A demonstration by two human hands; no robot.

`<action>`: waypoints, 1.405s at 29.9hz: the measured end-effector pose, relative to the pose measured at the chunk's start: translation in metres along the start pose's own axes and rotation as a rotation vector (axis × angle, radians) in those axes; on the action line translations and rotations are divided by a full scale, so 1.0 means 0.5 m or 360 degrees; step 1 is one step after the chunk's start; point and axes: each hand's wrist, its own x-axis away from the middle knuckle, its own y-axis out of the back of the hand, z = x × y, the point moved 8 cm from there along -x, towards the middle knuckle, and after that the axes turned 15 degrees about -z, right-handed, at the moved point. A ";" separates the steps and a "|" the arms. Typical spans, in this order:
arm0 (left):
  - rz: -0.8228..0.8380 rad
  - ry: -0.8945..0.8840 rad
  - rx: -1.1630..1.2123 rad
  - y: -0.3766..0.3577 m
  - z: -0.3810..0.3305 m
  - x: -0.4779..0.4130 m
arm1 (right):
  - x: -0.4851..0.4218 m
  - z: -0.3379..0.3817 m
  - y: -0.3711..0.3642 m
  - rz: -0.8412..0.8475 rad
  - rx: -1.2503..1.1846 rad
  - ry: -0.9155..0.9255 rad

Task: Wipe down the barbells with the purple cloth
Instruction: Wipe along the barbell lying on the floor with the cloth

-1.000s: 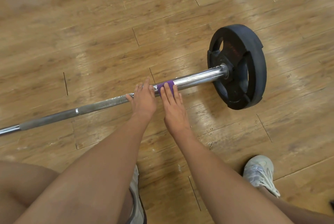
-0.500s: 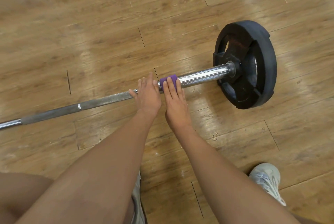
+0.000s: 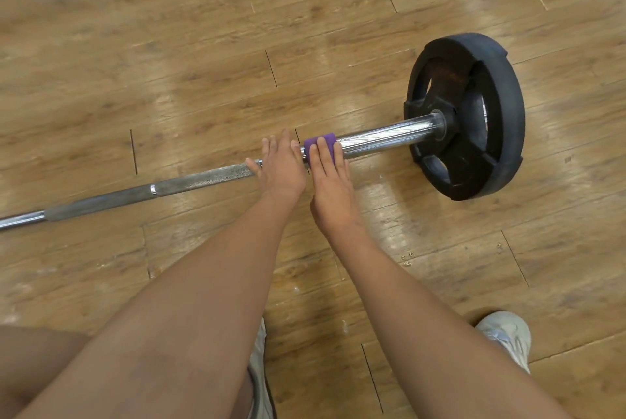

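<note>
The barbell (image 3: 203,180) is laid on the wooden floor (image 3: 169,46). It runs from the near left to the far right, where a black weight plate (image 3: 467,114) is mounted on its end. The purple cloth (image 3: 320,144) is draped over the top of the bar, just where the rough grey shaft meets the thicker chrome sleeve (image 3: 389,136), apart from the plate.

The right hand (image 3: 330,188) is placed on the cloth. Its fingers (image 3: 323,156) are straight and pressed together, so the cloth is pushed flat against the metal and not pinched. The left hand (image 3: 281,171) is set on the bare bar just beside it, on the left, and its fingers (image 3: 283,147) are also straight and close to each other. It cannot be told whether either thumb is hooked under the bar.

The cloth is judged to be soft and light, so it can easily be bunched up or slid off the polished sleeve. It is best wrapped around the bar, so that all sides are reached. The bar is judged to be stiff and heavy, and it may be set rolling on its plate when it is pushed sideways. A steadying hold on the knurled part, where the surface is less slippery, is advised.
</note>
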 end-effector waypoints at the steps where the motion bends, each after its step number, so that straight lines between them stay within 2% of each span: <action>1: -0.0011 0.0003 -0.0002 0.001 -0.001 -0.004 | -0.005 0.003 -0.001 -0.0009 -0.0007 -0.0008; 8: 0.0044 0.0019 -0.0012 0.001 -0.006 -0.022 | -0.033 -0.007 -0.004 0.0041 0.0034 0.0054; 15: 0.0016 0.0054 0.0000 0.002 -0.006 -0.020 | 0.031 -0.014 0.001 -0.0020 -0.0027 0.0034; 22: -0.0010 0.0034 0.0001 0.005 -0.004 0.012 | -0.044 -0.012 0.005 0.0076 0.0013 -0.0018; 26: -0.0012 0.0007 0.0032 0.006 0.001 0.035 | 0.033 -0.021 0.013 -0.0078 -0.0086 -0.0075; 30: -0.0111 -0.0045 0.0043 0.007 0.009 0.070 | 0.066 -0.016 0.014 -0.0116 -0.0158 -0.0162; 35: -0.0168 -0.0064 0.0023 0.007 0.008 0.126 | 0.013 -0.044 0.042 -0.0048 0.0081 -0.0149; 38: -0.0123 -0.0265 -0.0110 0.005 -0.008 0.161 | 0.009 -0.072 0.069 -0.0041 0.0185 -0.0152; 42: -0.0047 -0.0541 -0.0324 0.000 0.003 0.180 | 0.058 -0.063 0.069 0.0020 0.0136 -0.0048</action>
